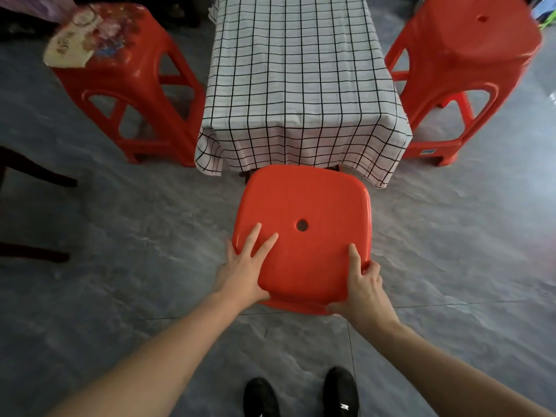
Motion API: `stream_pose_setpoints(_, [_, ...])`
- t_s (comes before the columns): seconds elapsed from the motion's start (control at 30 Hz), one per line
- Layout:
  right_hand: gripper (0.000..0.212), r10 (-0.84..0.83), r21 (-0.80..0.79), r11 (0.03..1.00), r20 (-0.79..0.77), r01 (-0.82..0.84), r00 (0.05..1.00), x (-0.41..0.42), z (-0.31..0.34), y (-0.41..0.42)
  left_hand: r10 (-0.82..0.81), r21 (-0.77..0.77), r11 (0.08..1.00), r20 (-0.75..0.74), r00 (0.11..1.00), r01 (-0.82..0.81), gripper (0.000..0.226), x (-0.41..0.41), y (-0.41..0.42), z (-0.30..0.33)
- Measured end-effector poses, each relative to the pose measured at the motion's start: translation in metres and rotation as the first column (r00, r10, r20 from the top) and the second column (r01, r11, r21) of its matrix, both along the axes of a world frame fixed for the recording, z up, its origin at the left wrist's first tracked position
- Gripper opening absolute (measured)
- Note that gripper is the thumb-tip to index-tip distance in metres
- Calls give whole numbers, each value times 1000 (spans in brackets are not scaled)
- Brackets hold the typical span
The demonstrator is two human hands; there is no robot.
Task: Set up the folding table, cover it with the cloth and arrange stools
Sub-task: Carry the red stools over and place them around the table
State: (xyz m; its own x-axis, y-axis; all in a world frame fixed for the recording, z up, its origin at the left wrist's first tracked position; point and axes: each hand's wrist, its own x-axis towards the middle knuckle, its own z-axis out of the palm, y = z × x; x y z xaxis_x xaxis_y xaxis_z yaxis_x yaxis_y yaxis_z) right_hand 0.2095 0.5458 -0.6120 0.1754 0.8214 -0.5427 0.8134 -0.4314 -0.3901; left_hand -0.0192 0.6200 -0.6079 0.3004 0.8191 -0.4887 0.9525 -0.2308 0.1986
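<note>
Arranging stools, last step: red stool at the cloth-covered table end, left hand flat with straight fingers, right hand grasping its rim. Next: nudge forward, release.

Home room: grey tile floor, checked cloth, red plastic stools

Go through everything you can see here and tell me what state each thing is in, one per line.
Table: standing, fully covered.
Checked cloth: spread over the table, hanging over the near end.
Near stool: upright at the table's near end, held by both hands.
Left stool: upright beside the table, a printed fan lying on its seat.
Right stool: upright beside the table, seat bare.
Left hand: fingers straight on the seat.
Right hand: gripping the seat edge.
</note>
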Motion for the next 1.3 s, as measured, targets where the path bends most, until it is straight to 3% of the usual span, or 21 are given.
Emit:
stream_pose_setpoints(0.13, [133, 29, 14, 999, -23, -29, 999, 13, -1, 16, 65, 33, 997, 61, 996, -67, 118, 5, -5, 0])
stream_pose_setpoints(0.47, [133, 81, 9, 997, -27, -81, 996, 33, 0, 35, 138, 44, 989, 49, 989, -140, 114, 26, -6, 6])
stream_pose_setpoints(0.8, [136, 167, -48, 985, 20, -166, 986, 47, 7, 44, 137, 26, 990, 40, 990, -138, 114, 38, -15, 7])
stream_pose_setpoints(0.97, [133, 164, -87, 983, 55, -159, 985, 41, 12, 45, 87, 12, 996, -44, 995, -87, 117, 36, -11, 10])
stream_pose_setpoints(1.17, [115, 132, -78, 989, 118, -124, 984, 28, 17, 33, 43, -31, 998, -131, 990, -48, 114, 34, 0, 16])
stream_pose_setpoints(1.3, [100, 200, -156, 972, 179, -173, 963, 28, 33, 27, 35, -48, 998, -148, 988, -42, 102, 29, -3, 30])
